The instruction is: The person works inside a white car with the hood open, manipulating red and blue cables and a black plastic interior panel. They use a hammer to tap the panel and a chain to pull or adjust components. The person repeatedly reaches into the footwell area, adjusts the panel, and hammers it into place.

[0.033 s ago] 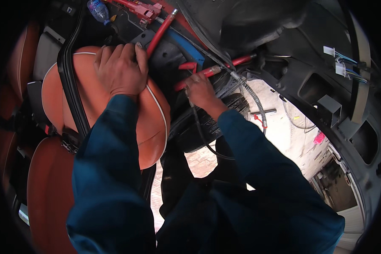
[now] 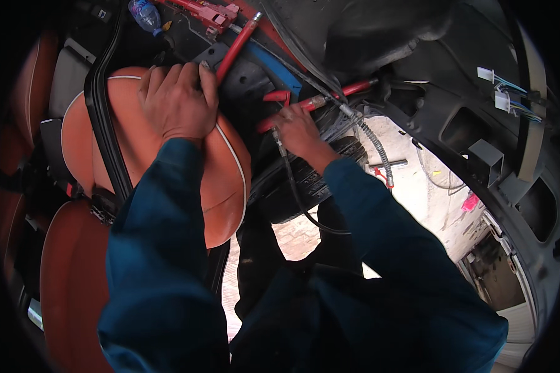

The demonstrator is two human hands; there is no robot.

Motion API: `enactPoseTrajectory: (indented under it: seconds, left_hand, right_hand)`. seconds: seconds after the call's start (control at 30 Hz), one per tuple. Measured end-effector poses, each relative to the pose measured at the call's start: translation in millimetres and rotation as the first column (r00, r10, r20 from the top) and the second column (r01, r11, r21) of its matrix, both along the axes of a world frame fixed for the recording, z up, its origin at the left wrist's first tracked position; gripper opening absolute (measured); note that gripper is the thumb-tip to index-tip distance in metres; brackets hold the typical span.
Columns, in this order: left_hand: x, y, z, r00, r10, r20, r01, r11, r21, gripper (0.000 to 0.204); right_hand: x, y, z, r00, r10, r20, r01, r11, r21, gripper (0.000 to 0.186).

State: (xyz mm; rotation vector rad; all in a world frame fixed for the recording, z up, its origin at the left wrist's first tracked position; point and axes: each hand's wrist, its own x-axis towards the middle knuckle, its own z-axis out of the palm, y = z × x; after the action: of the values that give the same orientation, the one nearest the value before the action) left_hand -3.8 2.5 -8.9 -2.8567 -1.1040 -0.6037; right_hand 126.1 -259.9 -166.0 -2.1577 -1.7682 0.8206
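Observation:
My left hand [image 2: 177,105] grips the upper part of an orange leather seat [image 2: 224,199], fingers curled over it and thumb beside an upright red bar [image 2: 236,50]. My right hand [image 2: 295,133] is closed on a red tool [image 2: 348,88] with a metal collar, lying slantwise beside the seat. A black hose [image 2: 292,186] with a metal fitting hangs under my right hand. A second, coiled metal-sheathed hose [image 2: 373,143] runs just to the right of it. A black seat rail [image 2: 106,143] crosses the orange seat.
Around me is a stripped car interior with more orange seats [image 2: 74,280]. A red jack-like tool [image 2: 211,15] and plastic bottle [image 2: 144,15] lie at the top. White connectors [image 2: 501,99] hang at the right. A T-handle [image 2: 392,163] and pink item [image 2: 470,202] show on the pale ground beyond the opening.
My right hand and forearm have shifted very slightly up and to the right. My left hand and the seat look unchanged.

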Motion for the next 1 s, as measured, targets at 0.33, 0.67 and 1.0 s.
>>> enactPoseTrajectory:
  seconds: [0.33, 0.67, 1.0]
  left_hand:
    - [-1.7, -2.0, 1.2, 0.994, 0.046, -0.103, -0.049, 0.998, -0.031, 0.027]
    - [-1.9, 2.0, -4.4, 0.999, -0.011, -0.035, 0.013, 0.999, 0.051, 0.024]
    - [0.9, 3.6, -7.7, 0.999, -0.002, 0.042, -0.001, 0.998, 0.071, 0.024]
  right_hand:
    - [47.0, 32.0, -16.2, 0.833, 0.534, 0.144, -0.466, 0.818, -0.337, 0.048]
    - [36.6, 67.7, -12.8, 0.73, 0.681, 0.056, -0.543, 0.628, -0.557, 0.046]
    - [30.1, 96.0, -4.5, 0.666, 0.746, -0.03, -0.55, 0.464, -0.695, 0.033]
